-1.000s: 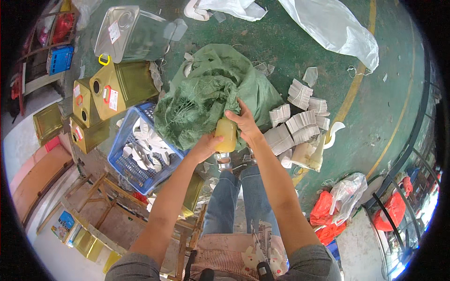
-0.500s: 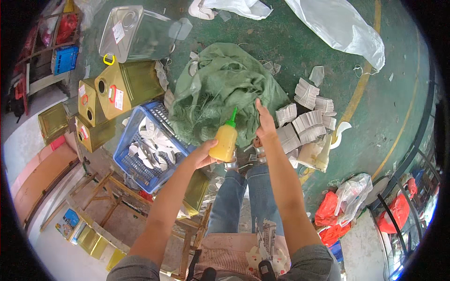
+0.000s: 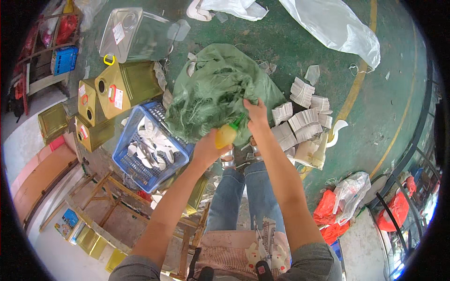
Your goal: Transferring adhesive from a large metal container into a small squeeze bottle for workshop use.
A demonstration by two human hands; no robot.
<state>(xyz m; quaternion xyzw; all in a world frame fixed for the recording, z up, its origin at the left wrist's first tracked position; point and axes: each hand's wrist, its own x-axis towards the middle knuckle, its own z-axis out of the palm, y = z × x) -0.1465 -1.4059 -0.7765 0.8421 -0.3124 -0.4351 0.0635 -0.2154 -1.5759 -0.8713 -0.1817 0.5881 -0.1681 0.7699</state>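
Note:
My left hand is wrapped round a squeeze bottle of yellowish liquid with a green nozzle. The bottle tilts to the upper right, its nozzle close to my right hand. A crumpled green woven sack lies in a heap before me, with loose frayed strands on top. My right hand is closed at the sack's near right side, its thumb and fingers pinching what looks like a fold of the sack. The fingertips are partly blurred.
To the left stands a blue plastic basket of white curved pieces, with several golden metal cans behind it. Stacks of pale ridged pieces lie right of the sack. White plastic sheeting is at the far right; red bags lie nearer.
My right hand has moved a little left and closed over the sack. The bottle in my left hand has tilted further over to the right, toward that hand.

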